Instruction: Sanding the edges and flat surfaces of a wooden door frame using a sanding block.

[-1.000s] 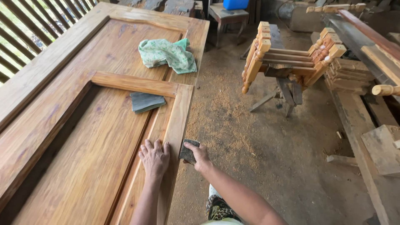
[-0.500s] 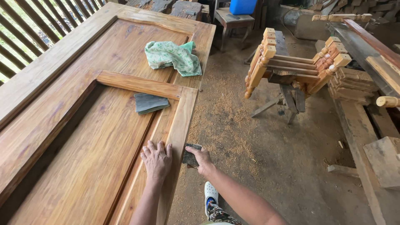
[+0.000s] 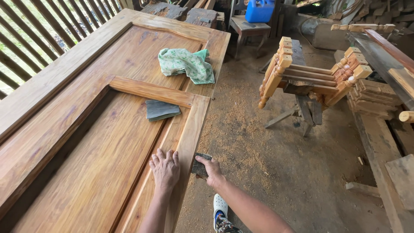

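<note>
Sanding block (image 3: 201, 165): dark, pressed against the outer edge of the wooden door (image 3: 86, 129), clasped by the right hand (image 3: 211, 170). Left hand (image 3: 164, 169): released, palm flat on the door's frame rail just beside the block. Folded grey sandpaper sheet (image 3: 161, 110): lying farther up the panel. Green patterned cloth (image 3: 186, 64): crumpled beyond it. Sawdust-strewn floor (image 3: 258, 164): right of the door.

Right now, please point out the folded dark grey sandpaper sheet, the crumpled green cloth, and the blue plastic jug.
folded dark grey sandpaper sheet (image 3: 161, 110), head view, its middle.
crumpled green cloth (image 3: 186, 64), head view, its middle.
blue plastic jug (image 3: 260, 10), head view, its front side.
</note>
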